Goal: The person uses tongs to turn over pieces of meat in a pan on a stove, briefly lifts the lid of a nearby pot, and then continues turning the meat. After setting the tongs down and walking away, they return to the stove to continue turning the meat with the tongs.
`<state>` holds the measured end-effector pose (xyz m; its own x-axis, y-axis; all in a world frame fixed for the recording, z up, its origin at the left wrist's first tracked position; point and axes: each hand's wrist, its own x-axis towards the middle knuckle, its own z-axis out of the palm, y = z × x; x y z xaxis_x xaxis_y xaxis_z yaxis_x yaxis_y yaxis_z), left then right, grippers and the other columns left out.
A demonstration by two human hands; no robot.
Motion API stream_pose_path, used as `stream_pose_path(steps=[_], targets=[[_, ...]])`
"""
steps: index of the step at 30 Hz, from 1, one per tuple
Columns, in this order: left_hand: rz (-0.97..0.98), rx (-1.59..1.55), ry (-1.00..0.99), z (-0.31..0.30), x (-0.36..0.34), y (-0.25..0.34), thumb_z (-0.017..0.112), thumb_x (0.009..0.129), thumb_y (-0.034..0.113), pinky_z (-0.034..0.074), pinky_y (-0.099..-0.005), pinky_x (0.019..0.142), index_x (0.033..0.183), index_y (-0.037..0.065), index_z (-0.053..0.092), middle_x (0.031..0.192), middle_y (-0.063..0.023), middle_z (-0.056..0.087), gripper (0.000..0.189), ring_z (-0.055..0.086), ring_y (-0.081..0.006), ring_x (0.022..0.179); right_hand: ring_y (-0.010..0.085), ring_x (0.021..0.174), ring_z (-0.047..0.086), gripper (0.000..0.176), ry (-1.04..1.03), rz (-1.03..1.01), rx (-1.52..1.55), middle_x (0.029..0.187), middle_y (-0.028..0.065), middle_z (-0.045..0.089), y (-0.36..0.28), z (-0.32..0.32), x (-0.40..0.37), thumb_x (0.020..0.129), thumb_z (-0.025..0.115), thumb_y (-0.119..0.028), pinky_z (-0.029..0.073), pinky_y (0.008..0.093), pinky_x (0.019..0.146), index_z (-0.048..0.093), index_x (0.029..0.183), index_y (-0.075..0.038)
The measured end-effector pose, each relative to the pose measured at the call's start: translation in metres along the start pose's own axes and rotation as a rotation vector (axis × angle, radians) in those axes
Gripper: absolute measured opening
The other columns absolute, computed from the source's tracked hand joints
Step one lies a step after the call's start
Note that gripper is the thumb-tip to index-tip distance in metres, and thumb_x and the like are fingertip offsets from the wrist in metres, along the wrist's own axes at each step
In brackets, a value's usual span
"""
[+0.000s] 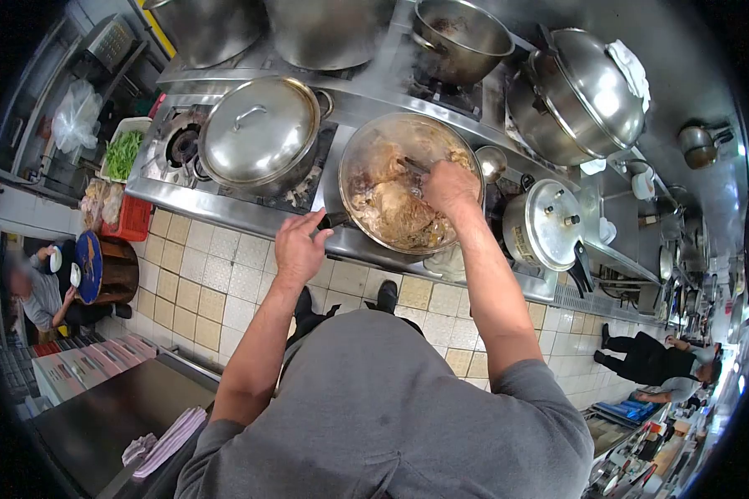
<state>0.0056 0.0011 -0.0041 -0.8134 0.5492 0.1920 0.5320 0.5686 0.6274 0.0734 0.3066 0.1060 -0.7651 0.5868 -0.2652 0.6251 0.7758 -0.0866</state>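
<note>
The right hand [452, 190] grips what seems a dark utensil [409, 164], angled to reach the food [404, 212]; left hand [300, 247] spread, ungripping, near the pan handle [336, 219]

A tiled floor [195, 266] in 2 tones — white and tan squares — runs below a long steel counter [225, 206] and away to the right, where bright light [741, 384] glares at the room's edge. On the left stand metal shelving [126, 75], a round wooden stand [122, 270] with a blue top, a bank of pale drawers [100, 359] and a dark-topped unit [108, 416] — while a grey, metallic-looking wall [686, 75] rises at upper right.
</note>
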Motion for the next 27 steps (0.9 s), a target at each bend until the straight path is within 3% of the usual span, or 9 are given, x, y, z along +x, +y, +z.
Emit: stream_pose_path(steps=[8,10,14,20,23,25,27], targets=[[0.001,-0.01,0.002,0.0,-0.001,0.001,0.085,0.084,0.019,0.051,-0.0438,0.106,0.13,0.009,0.076,0.127,-0.0157,0.076,0.048,0.067,-0.0347,0.118,0.0368,0.11,0.076,0.031,0.048,-0.014,-0.051,0.114,0.0218,0.078,0.003,0.009,0.02,0.094,0.064,-0.024,0.061,0.046,0.094,0.081,0.111,-0.004],[0.043,0.01,0.043,0.003,-0.001,-0.003,0.085,0.085,0.022,0.053,-0.0436,0.1,0.129,0.013,0.077,0.123,-0.0083,0.077,0.046,0.067,-0.0307,0.116,0.0368,0.11,0.076,0.032,0.051,-0.005,-0.053,0.114,0.0216,0.078,0.001,0.012,0.026,0.095,0.064,-0.026,0.061,0.0462,0.095,0.081,0.111,-0.004],[0.052,-0.013,0.044,0.005,-0.001,-0.006,0.084,0.085,0.022,0.053,-0.0442,0.101,0.13,0.012,0.076,0.124,-0.0079,0.077,0.047,0.067,-0.0308,0.117,0.0378,0.109,0.076,0.036,0.093,0.016,-0.026,0.114,0.0218,0.078,0.002,0.015,0.026,0.097,0.064,-0.032,0.06,0.0471,0.095,0.081,0.111,-0.004],[0.047,-0.005,0.062,0.003,-0.002,-0.003,0.084,0.085,0.021,0.054,-0.0437,0.1,0.13,0.011,0.076,0.124,-0.0088,0.077,0.047,0.067,-0.0314,0.115,0.0418,0.11,0.074,0.043,0.071,0.083,0.149,0.112,0.025,0.077,0.022,0.024,-0.005,0.099,0.065,-0.042,0.059,0.049,0.097,0.08,0.113,-0.004],[-0.002,-0.031,0.015,0.003,-0.002,-0.003,0.085,0.085,0.019,0.051,-0.0441,0.107,0.132,0.009,0.075,0.127,-0.0163,0.075,0.049,0.066,-0.0353,0.119,0.0429,0.111,0.073,0.047,0.049,0.07,0.219,0.113,0.0261,0.076,0.025,0.054,-0.003,0.099,0.064,-0.045,0.057,0.0501,0.099,0.079,0.114,-0.003],[0.051,-0.007,0.067,0.006,-0.002,-0.006,0.085,0.084,0.02,0.054,-0.0435,0.099,0.129,0.011,0.076,0.123,-0.0077,0.077,0.047,0.068,-0.031,0.113,0.0431,0.112,0.073,0.049,0.055,0.093,0.233,0.114,0.0266,0.076,0.012,0.058,-0.004,0.1,0.063,-0.046,0.056,0.0506,0.1,0.079,0.114,-0.002],[0.059,-0.019,0.059,0.005,-0.001,-0.006,0.085,0.084,0.02,0.054,-0.0436,0.098,0.129,0.011,0.076,0.123,-0.0076,0.077,0.047,0.068,-0.0309,0.113,0.043,0.112,0.073,0.051,-0.021,0.133,0.189,0.116,0.027,0.076,-0.006,0.051,-0.003,0.1,0.063,-0.047,0.056,0.0512,0.099,0.079,0.115,-0.002]])
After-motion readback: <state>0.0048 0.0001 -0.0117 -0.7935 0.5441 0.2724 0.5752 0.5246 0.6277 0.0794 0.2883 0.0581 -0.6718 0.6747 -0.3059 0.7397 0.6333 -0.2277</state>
